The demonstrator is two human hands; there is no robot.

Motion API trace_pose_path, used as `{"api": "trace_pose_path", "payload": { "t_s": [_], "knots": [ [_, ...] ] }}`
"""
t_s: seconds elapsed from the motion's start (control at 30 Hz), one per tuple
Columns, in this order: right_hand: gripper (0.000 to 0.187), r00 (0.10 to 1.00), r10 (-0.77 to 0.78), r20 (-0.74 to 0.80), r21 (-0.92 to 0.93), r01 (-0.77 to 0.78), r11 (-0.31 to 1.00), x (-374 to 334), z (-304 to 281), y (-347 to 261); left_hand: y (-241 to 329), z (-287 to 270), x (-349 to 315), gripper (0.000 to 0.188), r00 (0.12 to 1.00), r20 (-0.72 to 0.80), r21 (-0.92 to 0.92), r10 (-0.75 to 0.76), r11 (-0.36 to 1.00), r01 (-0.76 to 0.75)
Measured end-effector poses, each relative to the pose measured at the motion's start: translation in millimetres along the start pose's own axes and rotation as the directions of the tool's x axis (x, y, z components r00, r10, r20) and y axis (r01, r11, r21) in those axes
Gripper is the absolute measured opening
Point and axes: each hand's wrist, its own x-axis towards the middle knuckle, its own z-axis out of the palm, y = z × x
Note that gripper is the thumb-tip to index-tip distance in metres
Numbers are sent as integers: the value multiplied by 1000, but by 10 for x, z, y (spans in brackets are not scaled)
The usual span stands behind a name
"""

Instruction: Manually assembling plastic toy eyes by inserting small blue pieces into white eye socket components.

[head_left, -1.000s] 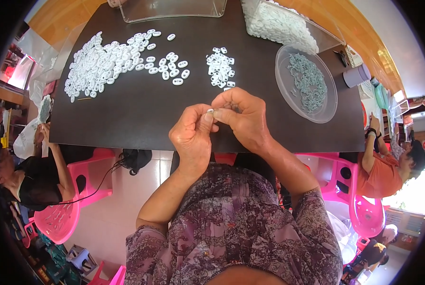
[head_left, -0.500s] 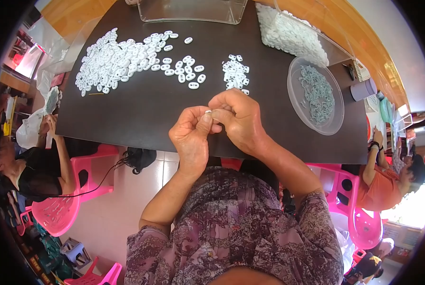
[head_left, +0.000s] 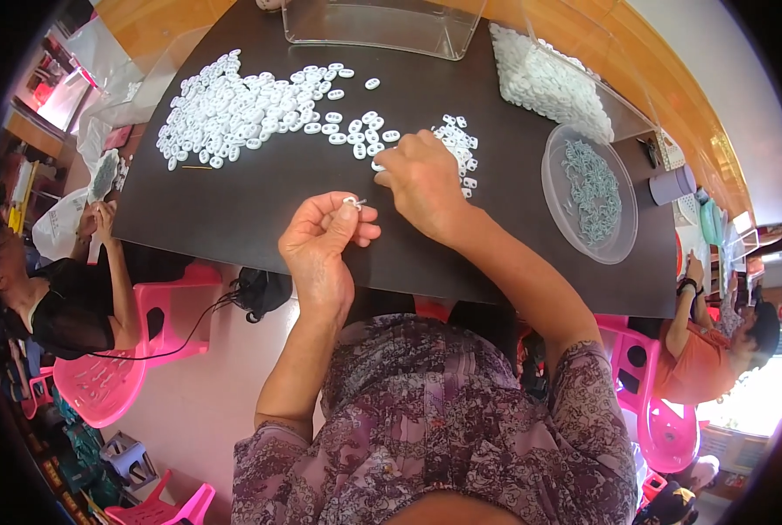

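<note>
My left hand (head_left: 321,241) pinches a small white plastic clip (head_left: 351,202) between thumb and fingers. A thin grey screw (head_left: 361,203) sticks out of that clip to the right. Over the table, my right hand (head_left: 426,182) has its fingers bent together at a white oval two-hole piece (head_left: 378,164), partly covered by the fingertips. Several like it lie loose just beyond, beside a big heap of white oval pieces (head_left: 233,109). Partly behind my right hand is a smaller pile of white clips (head_left: 463,144).
A round clear tub (head_left: 555,223) of grey screws stands at the right of the dark table (head_left: 233,206). Beyond it lies a clear bin of white pieces (head_left: 544,83). An empty-looking clear box (head_left: 382,35) stands at the back. Other people sit left and right.
My hands have parted. The right hand has moved up and away to the loose oval pieces; the left has drawn slightly left, keeping the clip, whose screw now shows. The view has shifted slightly.
</note>
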Motion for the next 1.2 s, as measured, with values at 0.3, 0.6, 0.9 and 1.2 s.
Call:
{"api": "trace_pose_path", "payload": {
  "t_s": [0.3,0.6,0.9,1.2],
  "knots": [
    [14,985,-125,118,-29,130,991,-17,-11,-80,2,-100,8,10,1000,1,-27,-1,1000,1],
    [7,994,105,5,-57,-105,993,-173,-24,-153,0,-140,2,11,1000,-2,-33,11,999,-11],
    [13,985,145,88,-4,-146,989,-115,52,-283,35,-114,-40,9,997,-20,57,70,996,-68],
    [12,962,232,141,332,-267,905,-138,-52,-303,9,-145,-29,10,991,-41,65,124,990,-122]
  ]
}}
